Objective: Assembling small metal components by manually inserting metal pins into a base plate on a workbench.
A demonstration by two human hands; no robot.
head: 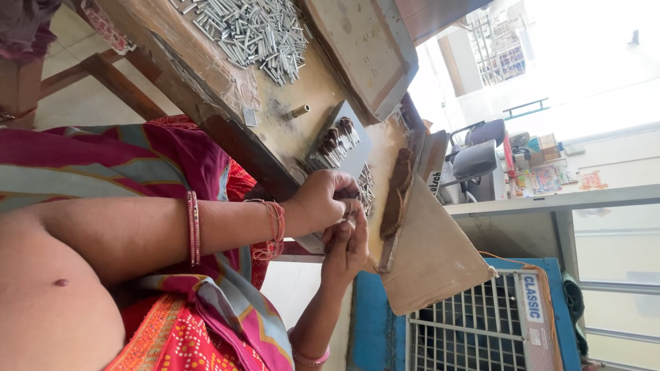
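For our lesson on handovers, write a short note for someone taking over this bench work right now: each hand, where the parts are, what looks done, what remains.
Left hand: grip shut on a small pale piece, too small to identify.
Right hand: fingertips pinch the same piece from below.
Parts: heap of silvery metal pins on the worn wooden bench; brown-tipped pins lie in a grey tray beside the hands.
Done, apparently: the tray's batch.
Left: probably the large heap.

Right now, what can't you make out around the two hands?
- Head view: small piece pinched between left hand and right hand, hidden by their fingers.
- Dark-tipped pieces in the grey metal tray: too small to identify.
- Heap of silver metal pins: cut off by the top edge.
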